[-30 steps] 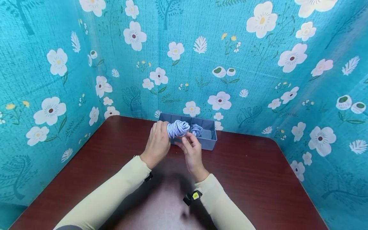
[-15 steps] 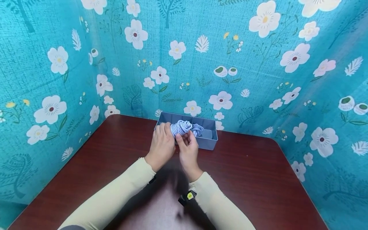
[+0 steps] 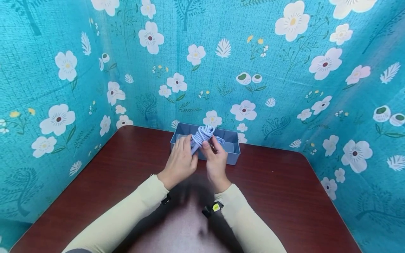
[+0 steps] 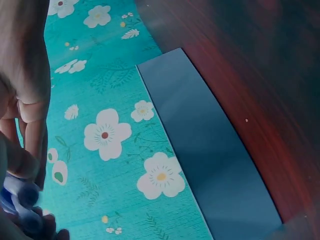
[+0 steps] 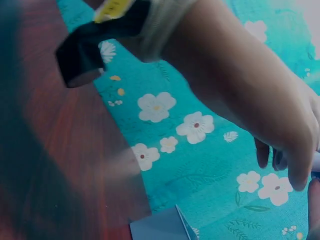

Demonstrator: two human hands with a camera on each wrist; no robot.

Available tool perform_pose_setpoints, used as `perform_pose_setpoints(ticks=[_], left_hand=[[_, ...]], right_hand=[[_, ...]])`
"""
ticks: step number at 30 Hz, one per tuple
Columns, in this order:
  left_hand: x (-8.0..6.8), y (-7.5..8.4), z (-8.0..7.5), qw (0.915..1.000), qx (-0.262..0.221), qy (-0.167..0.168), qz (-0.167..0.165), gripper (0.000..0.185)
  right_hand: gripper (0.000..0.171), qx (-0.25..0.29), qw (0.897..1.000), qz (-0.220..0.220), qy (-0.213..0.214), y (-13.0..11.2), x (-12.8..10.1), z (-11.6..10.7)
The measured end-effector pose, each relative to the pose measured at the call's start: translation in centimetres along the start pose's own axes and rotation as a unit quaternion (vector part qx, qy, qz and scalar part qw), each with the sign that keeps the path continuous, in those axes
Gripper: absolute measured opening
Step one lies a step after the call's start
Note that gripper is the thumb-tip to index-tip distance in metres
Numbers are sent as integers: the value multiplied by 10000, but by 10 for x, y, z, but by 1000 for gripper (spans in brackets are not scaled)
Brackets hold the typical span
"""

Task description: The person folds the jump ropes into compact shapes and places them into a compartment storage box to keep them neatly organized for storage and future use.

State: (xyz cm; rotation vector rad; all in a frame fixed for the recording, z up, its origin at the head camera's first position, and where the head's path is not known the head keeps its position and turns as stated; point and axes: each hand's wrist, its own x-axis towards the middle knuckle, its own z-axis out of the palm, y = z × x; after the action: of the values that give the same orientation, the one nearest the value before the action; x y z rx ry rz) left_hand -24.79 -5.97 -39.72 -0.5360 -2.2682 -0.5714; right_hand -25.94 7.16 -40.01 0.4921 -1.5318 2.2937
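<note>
Both hands hold a coiled bundle of light blue-and-white cord (image 3: 201, 136) just above a grey divided box (image 3: 232, 160) at the back of the dark red table (image 3: 278, 196). My left hand (image 3: 181, 160) grips the bundle's lower end. My right hand (image 3: 216, 158) pinches the bundle from the right. A second coil of the same cord (image 3: 221, 141) lies in the box, mostly hidden behind the hands. In the left wrist view my fingers (image 4: 30, 140) curl round blue cord (image 4: 20, 200) beside the box's wall (image 4: 200, 145).
Teal flowered panels (image 3: 284, 70) wall in the table on the left, back and right. The box stands against the back panel. Cream sleeves (image 3: 126, 214) cross the near half of the table.
The bundle has tilted from lying sideways to standing more upright, and rose slightly over the box. My right hand shifted to the right side of it.
</note>
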Motion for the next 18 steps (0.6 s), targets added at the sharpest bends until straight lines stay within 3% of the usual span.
perform_pose_setpoints(ticks=[7,12,15,18], left_hand=[[-6,-12,-5,9984,-457,-183,273,63],[-14,-27,-5,9966,-751,-159,293,60],[-19,-38,-3,9942,-1055,-206,39,54],[-23,-52,0,9885,-1428,-167,-463,41]], right_hand=[[50,-58,9998,136,-151,-4,9,-7],[51,-219,9989,170,-388,-6,15,-10],[52,-446,9977,190,-483,-6,20,-14],[53,-767,9952,214,-563,-6,25,-19]])
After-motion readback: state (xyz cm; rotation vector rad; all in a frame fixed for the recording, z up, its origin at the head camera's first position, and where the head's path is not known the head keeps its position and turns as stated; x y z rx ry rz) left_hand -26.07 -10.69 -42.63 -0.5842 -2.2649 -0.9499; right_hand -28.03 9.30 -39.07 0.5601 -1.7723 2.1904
